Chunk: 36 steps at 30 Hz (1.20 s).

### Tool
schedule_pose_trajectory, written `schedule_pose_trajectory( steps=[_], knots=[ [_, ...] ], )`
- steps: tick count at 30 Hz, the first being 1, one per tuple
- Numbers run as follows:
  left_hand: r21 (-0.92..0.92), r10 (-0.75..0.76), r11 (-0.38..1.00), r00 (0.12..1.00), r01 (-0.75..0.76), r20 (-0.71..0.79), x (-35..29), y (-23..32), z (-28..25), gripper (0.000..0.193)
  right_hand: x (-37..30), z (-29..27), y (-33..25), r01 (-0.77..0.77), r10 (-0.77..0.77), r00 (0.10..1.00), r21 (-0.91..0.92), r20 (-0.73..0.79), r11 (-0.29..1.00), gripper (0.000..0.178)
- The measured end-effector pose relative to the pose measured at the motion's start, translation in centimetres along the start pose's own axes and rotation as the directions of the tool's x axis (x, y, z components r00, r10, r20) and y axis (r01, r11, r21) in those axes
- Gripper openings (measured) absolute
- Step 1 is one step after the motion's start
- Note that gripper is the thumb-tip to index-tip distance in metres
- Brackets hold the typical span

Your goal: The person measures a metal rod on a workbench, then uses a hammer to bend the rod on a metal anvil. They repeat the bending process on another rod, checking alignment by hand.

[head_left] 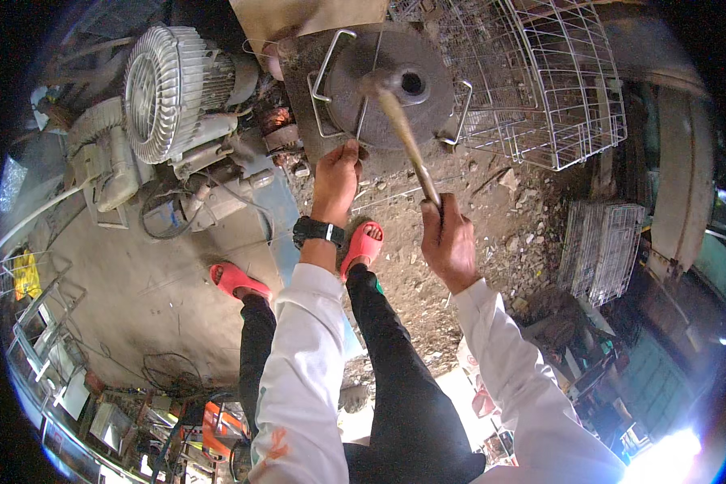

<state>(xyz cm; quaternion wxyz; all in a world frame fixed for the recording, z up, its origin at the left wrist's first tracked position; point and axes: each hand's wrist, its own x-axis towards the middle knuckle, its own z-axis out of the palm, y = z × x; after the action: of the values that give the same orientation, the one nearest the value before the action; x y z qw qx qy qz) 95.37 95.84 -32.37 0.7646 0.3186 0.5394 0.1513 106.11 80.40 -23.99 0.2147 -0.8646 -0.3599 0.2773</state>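
Observation:
My right hand point(448, 242) grips a hammer point(414, 153) by its handle. The hammer's head is smeared by motion over a dark round metal block point(436, 113) with a hole in it. Across that block runs a thin metal rod point(376, 56), its near end pinched in the closed fingers of my left hand point(335, 185). Whether the hammer head touches the rod, I cannot tell. Bent wire handles flank the block: one bent wire point(318, 85) on its left, another bent wire point(465, 113) on its right.
A finned grey motor point(165, 95) stands at the left. Wire baskets point(540, 81) are at the far right, with stacked wire racks point(601, 250) nearer. Stone chips litter the dirt floor point(411, 282). My feet wear red slides point(366, 242) near the block.

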Motion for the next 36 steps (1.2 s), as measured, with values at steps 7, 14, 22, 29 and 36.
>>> schedule_pose_trajectory(
  steps=[7,14,22,29,36],
  knots=[
    [0.075,0.079,0.994,0.996,-0.082,0.039,0.2,-0.6,-0.8,0.037,-0.7,-0.6,-1.1,0.023,-0.017,0.996,0.07,-0.083,0.997,0.021],
    [0.429,0.337,0.863,0.937,-0.266,-0.096,0.6,-0.7,-0.2,0.043,-0.3,0.9,-0.2,-0.127,0.126,0.992,-0.064,-0.005,0.99,0.021],
    [0.658,0.485,0.702,0.86,-0.273,-0.16,-0.3,-0.4,1.2,0.037,-0.5,0.8,0.9,-0.063,0.066,0.998,-0.139,0.012,0.988,0.024],
    [0.578,0.498,0.753,0.846,-0.313,-0.19,-0.6,-0.4,1.5,0.038,-0.6,1.0,1.1,-0.005,0.01,0.999,-0.15,0.03,0.989,0.019],
    [0.478,0.49,0.796,0.859,-0.372,-0.149,0.4,-1.1,0.5,0.037,-1.9,0.5,0.5,-0.047,0.045,0.998,-0.055,-0.039,0.997,0.02]
  ],
)
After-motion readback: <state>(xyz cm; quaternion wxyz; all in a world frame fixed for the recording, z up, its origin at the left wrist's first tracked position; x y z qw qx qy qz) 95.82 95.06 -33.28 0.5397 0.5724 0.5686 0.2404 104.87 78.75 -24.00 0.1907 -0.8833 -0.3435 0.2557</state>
